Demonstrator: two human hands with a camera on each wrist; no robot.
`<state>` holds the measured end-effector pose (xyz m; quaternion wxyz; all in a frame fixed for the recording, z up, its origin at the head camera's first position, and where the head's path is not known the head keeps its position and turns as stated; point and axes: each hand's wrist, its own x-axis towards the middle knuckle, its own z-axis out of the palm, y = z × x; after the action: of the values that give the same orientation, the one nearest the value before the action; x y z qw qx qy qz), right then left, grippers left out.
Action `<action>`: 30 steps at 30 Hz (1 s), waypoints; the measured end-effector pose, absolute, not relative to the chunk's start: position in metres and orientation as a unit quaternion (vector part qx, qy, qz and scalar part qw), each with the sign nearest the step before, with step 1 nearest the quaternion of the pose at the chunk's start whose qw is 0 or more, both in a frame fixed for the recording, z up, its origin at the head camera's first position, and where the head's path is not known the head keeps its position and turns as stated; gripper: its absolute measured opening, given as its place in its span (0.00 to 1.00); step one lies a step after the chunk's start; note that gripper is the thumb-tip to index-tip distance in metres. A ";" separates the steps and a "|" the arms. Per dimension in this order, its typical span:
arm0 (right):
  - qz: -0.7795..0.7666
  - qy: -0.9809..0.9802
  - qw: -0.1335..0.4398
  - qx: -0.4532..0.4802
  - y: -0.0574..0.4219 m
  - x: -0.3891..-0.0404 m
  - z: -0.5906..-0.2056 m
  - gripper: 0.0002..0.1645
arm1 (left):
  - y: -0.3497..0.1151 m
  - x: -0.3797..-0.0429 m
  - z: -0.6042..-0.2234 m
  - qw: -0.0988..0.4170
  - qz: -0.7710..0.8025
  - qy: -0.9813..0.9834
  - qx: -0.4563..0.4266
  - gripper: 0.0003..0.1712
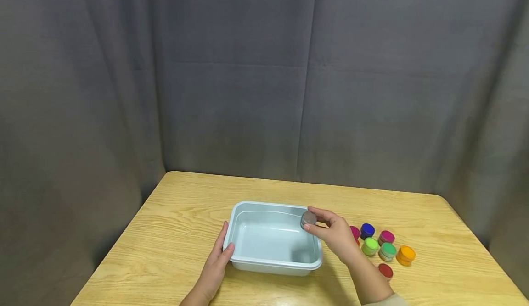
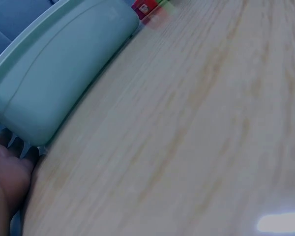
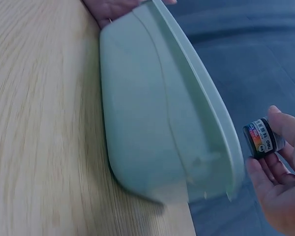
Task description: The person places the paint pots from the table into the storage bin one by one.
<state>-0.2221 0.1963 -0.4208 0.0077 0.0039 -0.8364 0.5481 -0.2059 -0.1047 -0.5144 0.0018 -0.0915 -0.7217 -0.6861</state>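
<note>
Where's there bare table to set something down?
The table is bare left of the left hand, between tub and curtain, and right of the orange jar. It's crowded right of the tub, around the right hand and coloured jars.

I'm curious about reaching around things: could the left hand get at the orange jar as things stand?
Probably not easily: the left hand grips the left end of the tub, and both the tub and the right forearm lie between it and the orange jar.
</note>
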 end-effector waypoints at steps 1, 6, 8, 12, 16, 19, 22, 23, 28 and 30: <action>0.551 -0.835 0.007 0.008 0.192 -0.224 -0.421 0.33 | -0.105 -0.206 -0.514 0.001 -0.686 -0.722 -0.092 0.35; 0.558 -0.829 0.003 0.035 0.168 -0.236 -0.422 0.31 | -0.105 -0.205 -0.513 0.004 -0.684 -0.724 -0.090 0.35; 0.558 -0.828 0.002 0.049 0.158 -0.241 -0.422 0.30 | -0.104 -0.204 -0.512 0.007 -0.682 -0.725 -0.092 0.36; 0.566 -0.821 -0.013 0.069 0.140 -0.251 -0.424 0.30 | -0.104 -0.203 -0.511 0.010 -0.685 -0.722 -0.102 0.36; 0.573 -0.815 -0.035 0.074 0.124 -0.261 -0.426 0.30 | -0.104 -0.204 -0.513 0.004 -0.694 -0.713 -0.102 0.35; 0.572 -0.815 -0.042 0.074 0.113 -0.269 -0.429 0.30 | -0.103 -0.205 -0.515 -0.001 -0.698 -0.709 -0.100 0.35; 0.570 -0.817 -0.051 0.073 0.105 -0.276 -0.432 0.29 | -0.103 -0.206 -0.517 -0.002 -0.697 -0.710 -0.101 0.35; 0.570 -0.817 -0.053 0.073 0.102 -0.278 -0.434 0.29 | -0.103 -0.206 -0.517 -0.001 -0.698 -0.709 -0.103 0.36; 0.567 -0.819 -0.058 0.071 0.091 -0.285 -0.441 0.29 | -0.103 -0.206 -0.516 -0.002 -0.696 -0.709 -0.108 0.36; 0.567 -0.818 -0.059 0.073 0.087 -0.287 -0.444 0.28 | -0.104 -0.206 -0.515 -0.004 -0.696 -0.710 -0.109 0.36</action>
<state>-0.2869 0.0872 -0.4441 -0.0592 0.0733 -0.8184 0.5669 -0.2059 -0.1037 -0.5151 -0.0038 -0.1085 -0.7096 -0.6962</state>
